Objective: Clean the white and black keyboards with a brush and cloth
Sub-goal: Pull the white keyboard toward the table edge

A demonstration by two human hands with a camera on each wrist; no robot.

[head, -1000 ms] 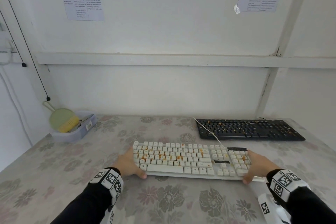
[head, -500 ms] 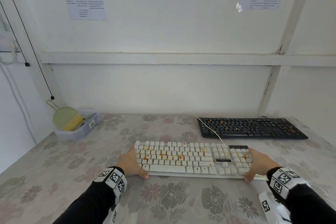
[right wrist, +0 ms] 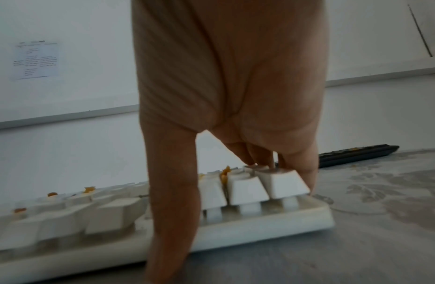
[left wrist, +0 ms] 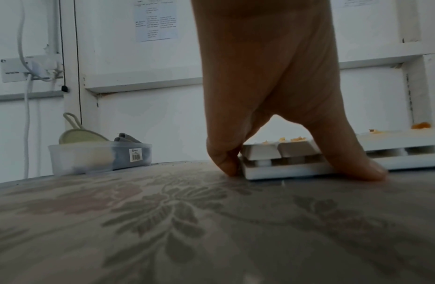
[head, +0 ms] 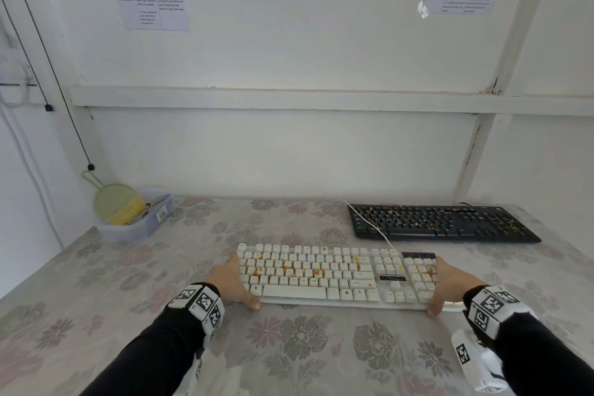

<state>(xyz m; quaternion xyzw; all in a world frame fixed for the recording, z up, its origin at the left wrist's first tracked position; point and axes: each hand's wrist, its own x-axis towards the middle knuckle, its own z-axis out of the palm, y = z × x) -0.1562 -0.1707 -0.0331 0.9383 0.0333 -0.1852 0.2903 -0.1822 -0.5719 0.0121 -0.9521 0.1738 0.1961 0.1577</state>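
White keyboard [head: 334,276], raised keycaps flecked orange, lies on the floral tablecloth [head: 128,283]; black keyboard [head: 443,222] behind, crumbed; clear tub [head: 138,228] far left; left hand [head: 233,283] and right hand [head: 450,283] grasp its ends. Left wrist: thumb and fingers [left wrist: 223,157] pinch the corner. Right wrist: thumb [right wrist: 172,201] on front edge, fingers over keycaps.

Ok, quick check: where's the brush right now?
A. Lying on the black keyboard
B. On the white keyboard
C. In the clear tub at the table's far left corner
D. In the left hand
C: the yellow-bristled brush sits in the clear tub at the far left, while the left hand and right hand grip the ends of the white keyboard.
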